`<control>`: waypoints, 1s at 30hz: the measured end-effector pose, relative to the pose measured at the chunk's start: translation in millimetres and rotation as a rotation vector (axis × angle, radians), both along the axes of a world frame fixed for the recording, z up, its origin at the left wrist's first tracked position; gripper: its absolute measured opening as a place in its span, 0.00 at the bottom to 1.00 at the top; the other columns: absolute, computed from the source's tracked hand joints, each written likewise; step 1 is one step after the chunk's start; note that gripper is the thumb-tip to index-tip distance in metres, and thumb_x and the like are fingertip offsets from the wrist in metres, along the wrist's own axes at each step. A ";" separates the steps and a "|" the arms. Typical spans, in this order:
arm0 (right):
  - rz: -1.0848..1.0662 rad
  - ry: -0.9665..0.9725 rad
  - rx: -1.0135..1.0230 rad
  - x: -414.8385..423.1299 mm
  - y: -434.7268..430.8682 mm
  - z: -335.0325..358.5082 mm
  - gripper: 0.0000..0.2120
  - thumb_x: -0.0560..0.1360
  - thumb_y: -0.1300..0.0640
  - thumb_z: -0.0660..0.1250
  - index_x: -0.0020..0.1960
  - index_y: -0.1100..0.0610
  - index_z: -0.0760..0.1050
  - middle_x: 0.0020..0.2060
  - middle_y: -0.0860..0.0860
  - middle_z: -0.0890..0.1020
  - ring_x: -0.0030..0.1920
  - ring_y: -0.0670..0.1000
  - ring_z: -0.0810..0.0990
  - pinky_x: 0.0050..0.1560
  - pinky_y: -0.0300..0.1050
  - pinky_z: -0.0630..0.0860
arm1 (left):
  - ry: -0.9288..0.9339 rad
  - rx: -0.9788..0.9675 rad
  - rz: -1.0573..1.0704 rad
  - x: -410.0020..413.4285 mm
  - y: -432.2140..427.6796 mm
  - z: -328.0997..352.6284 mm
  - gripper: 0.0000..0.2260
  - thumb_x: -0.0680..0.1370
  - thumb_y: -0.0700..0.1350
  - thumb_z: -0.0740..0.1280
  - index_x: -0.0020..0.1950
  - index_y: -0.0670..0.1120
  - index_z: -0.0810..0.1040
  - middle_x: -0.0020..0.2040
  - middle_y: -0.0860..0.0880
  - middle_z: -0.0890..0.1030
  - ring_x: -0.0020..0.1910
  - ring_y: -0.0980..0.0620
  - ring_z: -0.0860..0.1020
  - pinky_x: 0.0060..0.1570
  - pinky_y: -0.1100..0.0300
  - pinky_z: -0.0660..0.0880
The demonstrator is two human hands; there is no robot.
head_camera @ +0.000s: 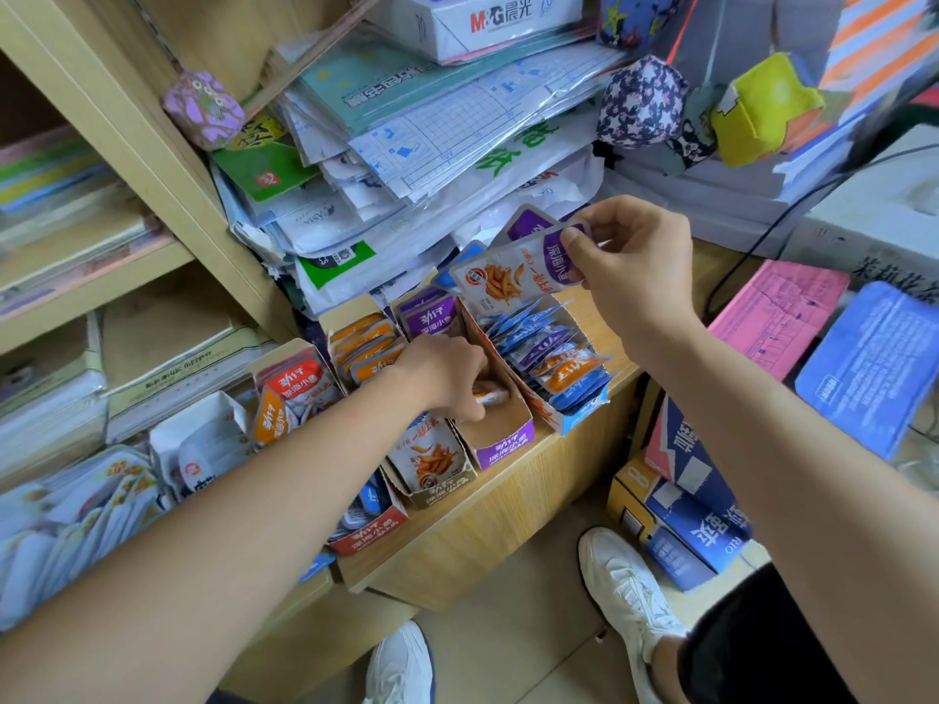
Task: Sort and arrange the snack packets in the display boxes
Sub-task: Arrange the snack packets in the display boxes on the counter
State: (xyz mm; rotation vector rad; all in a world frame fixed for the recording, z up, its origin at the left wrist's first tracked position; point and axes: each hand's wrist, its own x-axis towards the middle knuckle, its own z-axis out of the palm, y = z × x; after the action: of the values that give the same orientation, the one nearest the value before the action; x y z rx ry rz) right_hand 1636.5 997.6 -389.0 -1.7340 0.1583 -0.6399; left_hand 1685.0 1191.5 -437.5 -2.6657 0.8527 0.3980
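Room in purple box (503, 444) around left hand (447, 378) gripping orange packet (490, 394); right hand (630, 256) pinches purple packet (513, 271) above blue box (584, 419).

The white box (488, 22) reads "M&G 晨光" and "70", and the purple display box (503, 445) reads "深海小鱼".

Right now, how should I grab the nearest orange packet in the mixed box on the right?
Pinch its top edge from above. The orange packet stands on edge in the box, wedged between a purple packet behind and blue packets in front, so only its top is free; the walls block the sides.
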 end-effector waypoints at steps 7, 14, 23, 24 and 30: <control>-0.009 0.003 -0.034 -0.3 -1.3 0.5 0.13 0.74 0.58 0.72 0.36 0.43 0.76 0.36 0.44 0.82 0.43 0.51 0.84 0.44 0.58 0.82 | 0.073 -0.113 0.024 2.7 4.4 3.1 0.15 0.79 0.48 0.67 0.34 0.46 0.70 0.36 0.46 0.76 0.33 0.46 0.75 0.30 0.56 0.65; -0.018 0.000 -0.024 -1.4 -3.0 3.0 0.12 0.75 0.59 0.72 0.38 0.45 0.77 0.37 0.44 0.82 0.44 0.51 0.84 0.43 0.55 0.83 | -0.156 -0.573 0.028 -9.4 30.3 23.9 0.08 0.75 0.45 0.66 0.36 0.49 0.77 0.29 0.53 0.72 0.33 0.47 0.74 0.33 0.58 0.65; 0.131 -0.031 -0.099 -13.6 3.3 13.0 0.04 0.75 0.62 0.72 0.43 0.55 0.81 0.36 0.47 0.82 0.36 0.48 0.81 0.37 0.43 0.79 | -0.607 -0.930 0.285 -34.6 68.2 33.2 0.11 0.75 0.40 0.74 0.37 0.45 0.75 0.26 0.55 0.69 0.24 0.52 0.68 0.27 0.61 0.63; 0.170 -0.026 -0.148 -15.6 5.2 12.8 0.02 0.74 0.62 0.72 0.43 0.56 0.81 0.36 0.48 0.83 0.35 0.49 0.81 0.36 0.44 0.79 | -0.620 -0.947 0.305 -34.6 66.8 34.6 0.11 0.75 0.40 0.74 0.36 0.46 0.75 0.26 0.57 0.68 0.24 0.54 0.66 0.27 0.63 0.60; 0.283 0.020 -0.511 -9.6 34.5 -3.1 0.05 0.74 0.61 0.72 0.45 0.53 0.83 0.32 0.42 0.79 0.31 0.41 0.75 0.32 0.31 0.71 | -0.645 -1.034 0.416 -24.9 73.0 41.1 0.11 0.75 0.43 0.74 0.37 0.46 0.74 0.28 0.54 0.72 0.26 0.55 0.67 0.27 0.66 0.58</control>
State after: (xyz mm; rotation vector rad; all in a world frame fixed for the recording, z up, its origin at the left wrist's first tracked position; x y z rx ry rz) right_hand 1626.9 1032.2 -392.2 -2.2004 -0.2568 -0.4771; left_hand 1660.1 1264.5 -396.4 -3.4969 0.2949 -1.0719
